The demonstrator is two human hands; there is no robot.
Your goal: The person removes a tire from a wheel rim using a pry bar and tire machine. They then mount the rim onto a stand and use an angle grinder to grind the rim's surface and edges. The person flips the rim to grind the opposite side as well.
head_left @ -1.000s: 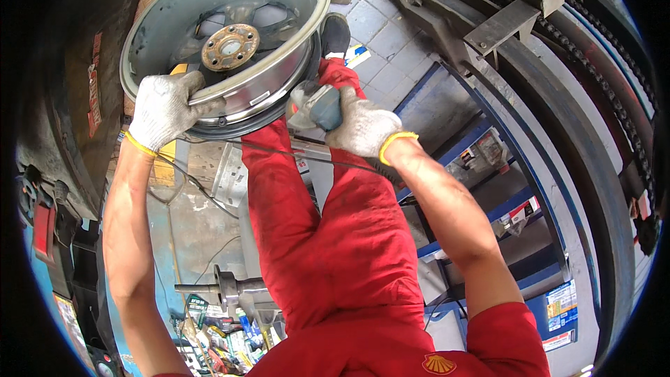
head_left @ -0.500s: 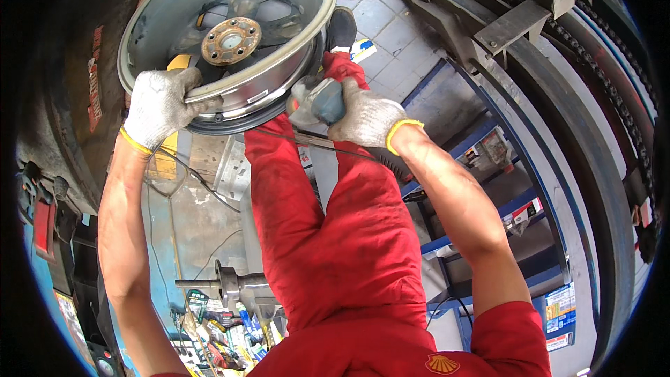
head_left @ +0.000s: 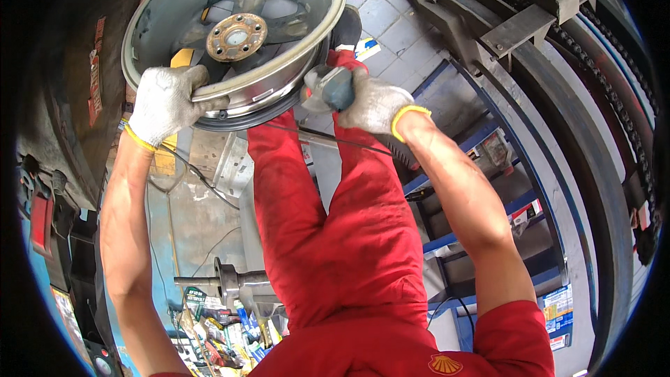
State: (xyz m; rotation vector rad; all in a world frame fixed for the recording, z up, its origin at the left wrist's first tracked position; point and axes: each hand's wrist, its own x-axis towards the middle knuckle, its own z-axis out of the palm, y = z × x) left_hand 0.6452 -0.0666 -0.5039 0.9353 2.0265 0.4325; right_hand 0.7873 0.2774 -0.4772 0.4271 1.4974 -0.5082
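A silver wheel rim (head_left: 279, 89) stands tilted at the upper left, its hollow barrel and rusty hub face (head_left: 236, 37) turned up toward me. My left hand (head_left: 165, 102), in a white knitted glove with a yellow cuff, clasps the rim's near lip. To the right of the rim, my gloved right hand (head_left: 375, 103) is wrapped around an angle grinder (head_left: 337, 91) with a blue-grey head. Its disc end is close beside the rim's outer lower edge; whether it touches I cannot tell. A black ring (head_left: 244, 122) lies along the rim's underside.
My red-trousered legs (head_left: 335, 216) are below the rim. A dark cable (head_left: 328, 135) crosses them. Blue shelving (head_left: 499, 202) and a steel frame with chains (head_left: 520, 31) stand on the right. At lower left are a metal shaft with a flange (head_left: 227, 281) and a pile of packages (head_left: 230, 335).
The rim has shifted slightly up and right in the view, with my left hand still on it. My right hand and the grinder have moved a little right and upward.
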